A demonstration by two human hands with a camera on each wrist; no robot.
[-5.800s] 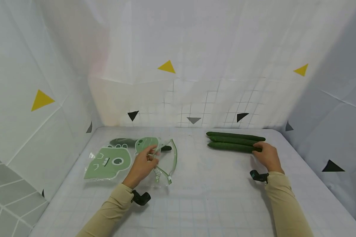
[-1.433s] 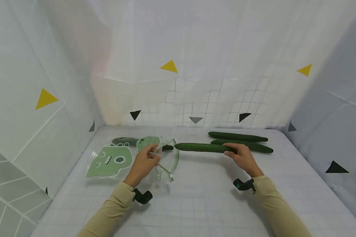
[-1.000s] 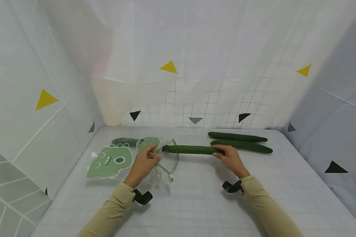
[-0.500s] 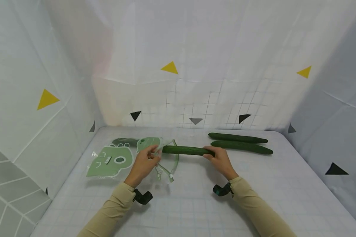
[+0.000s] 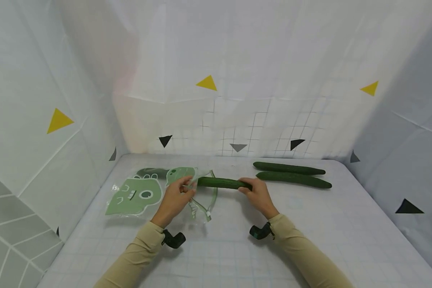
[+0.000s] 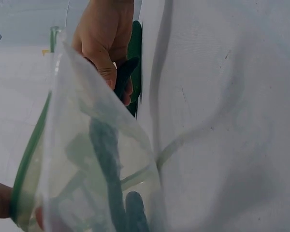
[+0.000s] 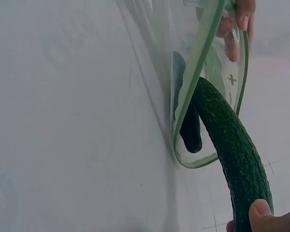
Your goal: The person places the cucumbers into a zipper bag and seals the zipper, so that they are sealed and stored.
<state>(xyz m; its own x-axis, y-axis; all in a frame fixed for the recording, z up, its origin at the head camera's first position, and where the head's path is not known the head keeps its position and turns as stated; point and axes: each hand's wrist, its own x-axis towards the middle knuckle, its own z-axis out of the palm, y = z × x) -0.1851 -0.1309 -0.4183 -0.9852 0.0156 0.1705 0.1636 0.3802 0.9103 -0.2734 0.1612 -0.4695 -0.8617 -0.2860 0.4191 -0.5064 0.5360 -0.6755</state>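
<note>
My left hand (image 5: 173, 202) pinches the upper edge of a clear zip bag (image 5: 129, 200) with a green cartoon monster print, its green-trimmed mouth spread toward the right. In my right hand (image 5: 259, 197) is the near end of a cucumber (image 5: 219, 183). Its far end passes through the bag's mouth, as the right wrist view shows, where the right thumb (image 7: 261, 210) lies on the skin. Another cucumber (image 7: 191, 133) lies inside the bag, partly hidden by the print. Through the film in the left wrist view, the held cucumber (image 6: 105, 150) looks dim.
Two more cucumbers (image 5: 289, 168) lie side by side at the back right of the white table (image 5: 230, 256). White sheet walls with yellow and black triangles stand behind and on both sides. Each wrist carries a small black camera (image 5: 174, 240).
My right hand has picked up the nearest of three cucumbers on the right, carried it left and slid its tip into the bag. The left hand stays on the bag's edge.
</note>
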